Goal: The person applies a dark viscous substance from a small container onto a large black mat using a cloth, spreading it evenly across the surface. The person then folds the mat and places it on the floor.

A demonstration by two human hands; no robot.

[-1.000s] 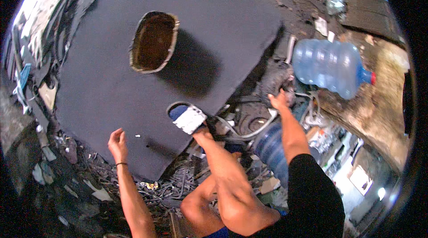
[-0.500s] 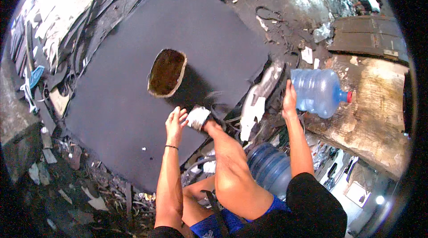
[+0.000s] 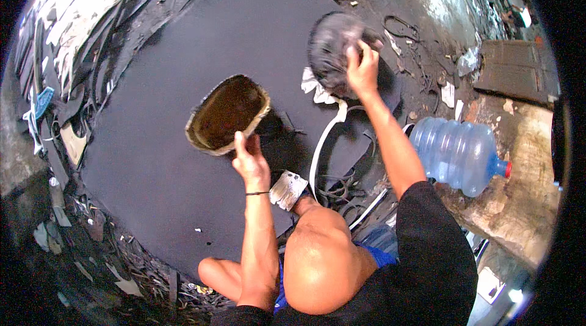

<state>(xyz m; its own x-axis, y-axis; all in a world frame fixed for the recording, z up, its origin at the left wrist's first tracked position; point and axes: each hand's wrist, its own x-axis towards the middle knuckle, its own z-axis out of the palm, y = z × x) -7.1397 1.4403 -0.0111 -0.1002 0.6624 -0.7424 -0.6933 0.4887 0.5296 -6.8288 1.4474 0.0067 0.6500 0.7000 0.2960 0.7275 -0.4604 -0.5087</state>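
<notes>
My left hand (image 3: 251,161) pinches the near rim of an oblong, open-topped container (image 3: 194,137). The container is brown inside with a pale, rough edge, and it tilts above a large dark sheet (image 3: 152,198). Farther off to the right, my right hand (image 3: 364,68) is closed on a dark, rounded bundle (image 3: 329,51), blurred by motion. White cloth-like scraps (image 3: 317,89) and a long pale strip (image 3: 323,143) hang below the bundle. Whether the strip is joined to it, I cannot tell. My foot, with a whitish wrapping (image 3: 289,190), rests at the sheet's near edge.
A clear blue water jug (image 3: 455,152) with a red cap lies on its side on a worn wooden board (image 3: 519,204) at the right. Dark offcuts (image 3: 122,271) litter the left and near floor. A blue face mask (image 3: 41,105) lies at far left.
My left hand has moved up to the container's rim, and the container has tipped. My right hand has left the jug's side and swung up and left, now with the dark bundle.
</notes>
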